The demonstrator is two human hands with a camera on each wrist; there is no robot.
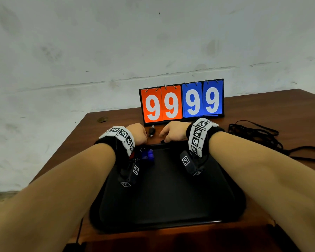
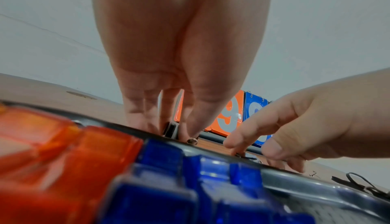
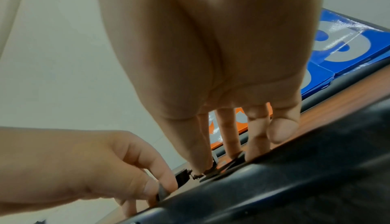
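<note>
Both hands are just past the far rim of a black tray (image 1: 162, 188). My left hand (image 1: 137, 133) pinches a small black piece (image 3: 181, 177) with a little metal link on its end, which shows best in the right wrist view. Close beside it, my right hand (image 1: 168, 135) pinches a dark clasp (image 3: 211, 170) between thumb and fingertips at the tray's rim (image 3: 295, 186). A small black item with a silver tip (image 1: 151, 131) lies on the table between the hands. Blue translucent tags (image 1: 147, 155) and a red-orange one (image 2: 52, 152) lie in the tray's far left corner.
A flip scoreboard (image 1: 182, 100) reading 9999 stands at the back of the brown wooden table (image 1: 262, 110), against a white wall. A tangle of black cord (image 1: 258, 137) lies on the right. The table's left edge runs close to the tray.
</note>
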